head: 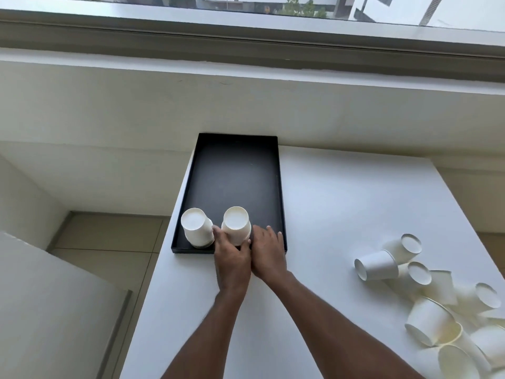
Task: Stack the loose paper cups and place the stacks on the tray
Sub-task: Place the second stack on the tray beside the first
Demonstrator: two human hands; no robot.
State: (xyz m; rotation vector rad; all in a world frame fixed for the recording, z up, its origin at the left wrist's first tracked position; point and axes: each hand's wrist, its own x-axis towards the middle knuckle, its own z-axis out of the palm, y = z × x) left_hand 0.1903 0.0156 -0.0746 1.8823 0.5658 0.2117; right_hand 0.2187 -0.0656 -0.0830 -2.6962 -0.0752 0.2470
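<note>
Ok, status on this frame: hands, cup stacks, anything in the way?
Left hand grips right stack on tray near end; right hand open beside it. Left stack alongside. Loose cups on table, nothing blocking.

A single wide-angle camera, worn on the person's head, is looking forward and steeply down along a white counter (341,203). It is sitting close above the work. Both forearms are entering from the bottom edge, and the left hand (232,258) and right hand (269,255) are meeting just below the frame's middle, by a cup stack (236,225) at the near end of a black tray (237,176). Loose paper cups (377,265) are lying at the lower right edge. A window frame (246,31) is slanting across the top.
</note>
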